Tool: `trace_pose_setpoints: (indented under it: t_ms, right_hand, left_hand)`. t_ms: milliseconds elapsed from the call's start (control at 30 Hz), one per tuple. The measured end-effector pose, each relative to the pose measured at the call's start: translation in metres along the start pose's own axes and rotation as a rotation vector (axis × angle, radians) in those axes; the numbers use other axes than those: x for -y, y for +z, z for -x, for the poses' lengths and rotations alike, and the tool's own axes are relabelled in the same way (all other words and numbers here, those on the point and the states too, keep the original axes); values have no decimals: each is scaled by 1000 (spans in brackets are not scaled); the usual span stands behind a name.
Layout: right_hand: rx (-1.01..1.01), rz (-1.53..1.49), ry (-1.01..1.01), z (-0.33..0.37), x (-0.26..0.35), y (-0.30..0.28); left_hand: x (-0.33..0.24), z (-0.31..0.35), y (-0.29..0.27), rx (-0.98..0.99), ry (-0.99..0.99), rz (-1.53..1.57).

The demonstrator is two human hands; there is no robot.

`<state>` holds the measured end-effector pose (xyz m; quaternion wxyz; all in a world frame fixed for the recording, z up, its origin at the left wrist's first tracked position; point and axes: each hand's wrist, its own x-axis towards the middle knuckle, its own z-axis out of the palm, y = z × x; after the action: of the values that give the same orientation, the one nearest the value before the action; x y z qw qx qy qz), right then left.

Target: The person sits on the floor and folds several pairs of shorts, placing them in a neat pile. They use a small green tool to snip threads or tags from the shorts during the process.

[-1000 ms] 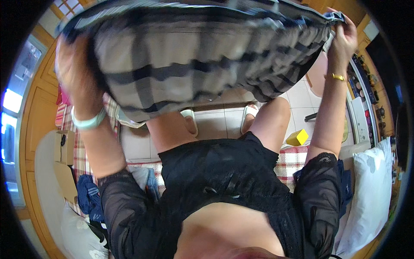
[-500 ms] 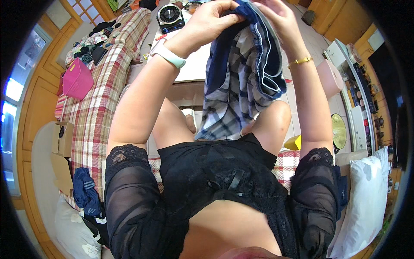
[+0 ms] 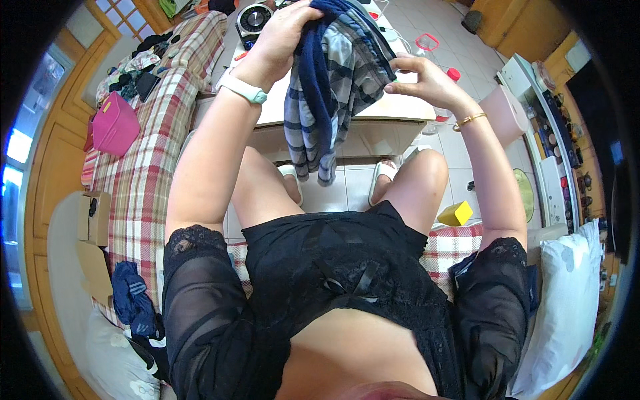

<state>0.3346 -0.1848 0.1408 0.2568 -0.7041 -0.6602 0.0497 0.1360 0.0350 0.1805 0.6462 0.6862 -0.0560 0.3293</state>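
Between hands point(image 3: 277, 43) point(image 3: 430, 83), checked cloth point(image 3: 347, 77), loosely draped

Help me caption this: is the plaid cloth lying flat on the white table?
No, the plaid cloth hangs in loose folds from the left hand.

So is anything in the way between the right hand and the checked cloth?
Nothing visible: the right hand is right at the edge of the checked cloth. The left hand holds the cloth's top.
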Motion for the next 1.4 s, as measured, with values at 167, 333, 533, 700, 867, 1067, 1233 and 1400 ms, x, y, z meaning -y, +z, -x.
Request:
trace_pose_setpoints:
  t_ms: [167, 333, 533, 700, 867, 1067, 1233, 1400]
  right_hand:
    - [87, -372, 91, -8, -12, 5]
    - [-311, -330, 11, -8, -12, -46]
    - [-253, -503, 133, -15, 4, -61]
    - [-260, -564, -49, 16, 37, -58]
    - [173, -777, -286, 84, 96, -34]
    - [915, -992, -752, 129, 172, 0]
    - [1090, -974, -835, 114, 179, -4]
    - [545, -1410, -665, 100, 127, 36]
  left_hand:
    - [-3, 6, -9, 36, -85, 192]
    - [-3, 17, -49, -76, -223, 82]
    - [12, 20, -63, -53, -135, 48]
    - [-9, 54, -54, -17, 36, -255]
    - [-79, 181, -40, 137, -124, -109]
    - [-92, 215, 28, 1234, -48, 663]
    - [-74, 227, 89, 991, -65, 278]
    - [-76, 250, 104, 1203, 36, 127]
